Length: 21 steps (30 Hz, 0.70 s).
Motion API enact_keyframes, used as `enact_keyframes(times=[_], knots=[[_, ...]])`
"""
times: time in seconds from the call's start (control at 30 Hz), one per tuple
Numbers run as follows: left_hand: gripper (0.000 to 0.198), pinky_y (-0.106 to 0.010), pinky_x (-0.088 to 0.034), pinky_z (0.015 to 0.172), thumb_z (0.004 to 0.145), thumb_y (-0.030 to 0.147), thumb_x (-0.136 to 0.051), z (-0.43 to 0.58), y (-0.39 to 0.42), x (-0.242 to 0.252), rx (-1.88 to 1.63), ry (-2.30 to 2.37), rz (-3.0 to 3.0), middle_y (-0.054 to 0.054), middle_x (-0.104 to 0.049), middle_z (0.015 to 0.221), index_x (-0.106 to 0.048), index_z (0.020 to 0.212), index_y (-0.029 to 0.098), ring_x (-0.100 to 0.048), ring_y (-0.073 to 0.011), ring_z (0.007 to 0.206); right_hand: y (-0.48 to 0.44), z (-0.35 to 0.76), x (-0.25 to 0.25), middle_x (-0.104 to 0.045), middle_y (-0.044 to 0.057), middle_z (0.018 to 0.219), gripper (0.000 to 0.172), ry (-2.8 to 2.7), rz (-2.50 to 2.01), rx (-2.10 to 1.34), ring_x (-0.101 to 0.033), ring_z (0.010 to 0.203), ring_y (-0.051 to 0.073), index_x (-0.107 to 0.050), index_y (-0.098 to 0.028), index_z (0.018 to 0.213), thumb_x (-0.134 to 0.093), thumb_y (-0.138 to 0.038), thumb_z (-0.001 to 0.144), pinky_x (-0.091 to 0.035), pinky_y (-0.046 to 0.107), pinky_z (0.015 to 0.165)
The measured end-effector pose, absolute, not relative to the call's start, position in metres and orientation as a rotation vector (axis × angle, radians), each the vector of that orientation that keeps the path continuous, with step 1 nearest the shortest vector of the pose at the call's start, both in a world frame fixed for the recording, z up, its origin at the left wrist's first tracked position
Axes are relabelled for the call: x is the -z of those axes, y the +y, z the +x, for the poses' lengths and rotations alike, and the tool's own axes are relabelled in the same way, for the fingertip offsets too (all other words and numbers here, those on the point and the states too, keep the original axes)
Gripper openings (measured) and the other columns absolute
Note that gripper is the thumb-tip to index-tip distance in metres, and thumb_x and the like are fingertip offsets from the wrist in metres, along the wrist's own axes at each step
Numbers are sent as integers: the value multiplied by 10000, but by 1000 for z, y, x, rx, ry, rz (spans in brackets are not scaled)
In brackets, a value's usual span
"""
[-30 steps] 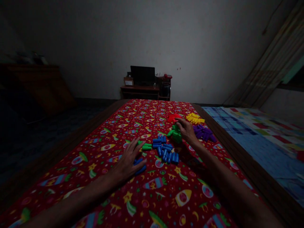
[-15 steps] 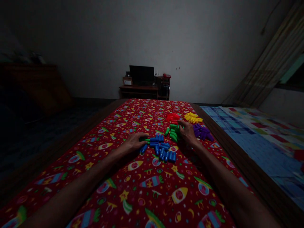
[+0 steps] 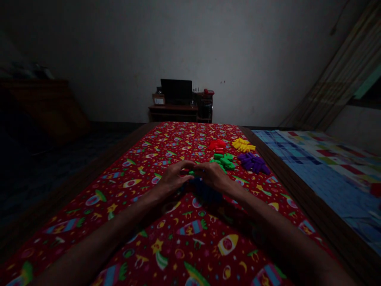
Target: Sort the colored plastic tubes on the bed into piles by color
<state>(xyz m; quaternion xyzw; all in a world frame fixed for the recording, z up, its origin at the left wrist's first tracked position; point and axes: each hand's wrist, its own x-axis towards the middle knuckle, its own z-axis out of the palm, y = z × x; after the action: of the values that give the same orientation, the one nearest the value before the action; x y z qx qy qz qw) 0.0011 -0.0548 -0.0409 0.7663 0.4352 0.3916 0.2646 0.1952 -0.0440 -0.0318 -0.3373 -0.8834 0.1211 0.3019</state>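
Green peg between left hand, right hand.

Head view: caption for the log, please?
Left hand and right hand meet at a green piece over the red cloth, near the green pile and purple pile.

No text, number or brand can be read anywhere here. The cloth on the tabletop has only printed pictures: rockets, stars and planets, with no letters among them. The coloured pieces are plain plastic and show no mark that I can make out. On the far desk, a small box has a pale patch on its front which may be a label, but it is too small and too dark to read. The monitor beside it has a black screen with no logo that can be seen.
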Motion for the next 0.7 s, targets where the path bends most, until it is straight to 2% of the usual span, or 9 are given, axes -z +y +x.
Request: enact_keyframes(times=[0.13,0.23,0.4,0.53,0.7], knots=[[386,-383,-522,897,818,436,-560,-13,-47,38,-1007,1343,2172,-84,-669,1111,-601,1109,186,-642,-226,990,-18,225,23,-744,68,843,219,-2141,-1058,-312,-660,714,169,-738,-155,952,-553,-156,834,-446,240,655],[342,-367,-488,911,833,443,-537,-33,-37,34,-809,1555,2358,-99,-679,1079,-656,1026,188,-626,-240,1003,4,255,23,-743,56,831,214,-1832,-1227,-212,-662,738,179,-739,-166,891,-537,-204,834,-468,262,677],[261,-257,-476,695,771,394,-581,-50,-28,36,-364,1638,2384,-54,-709,839,-718,884,202,-643,-200,790,20,287,43,-732,57,782,208,-1775,-1404,-116,-648,711,179,-726,-162,814,-523,-202,792,-459,266,662],[302,-238,-463,639,701,417,-634,-49,-26,38,-422,1694,2323,-32,-713,818,-723,907,217,-635,-190,744,19,290,48,-703,56,699,244,-1921,-1427,-81,-611,632,160,-722,-154,760,-496,-227,817,-410,247,618],[381,-258,-481,686,652,415,-657,-52,-23,41,-489,1699,2282,-34,-708,876,-707,967,206,-635,-199,780,11,277,29,-652,48,622,328,-1861,-1368,-15,-573,584,153,-705,-140,697,-462,-275,872,-369,246,589]])
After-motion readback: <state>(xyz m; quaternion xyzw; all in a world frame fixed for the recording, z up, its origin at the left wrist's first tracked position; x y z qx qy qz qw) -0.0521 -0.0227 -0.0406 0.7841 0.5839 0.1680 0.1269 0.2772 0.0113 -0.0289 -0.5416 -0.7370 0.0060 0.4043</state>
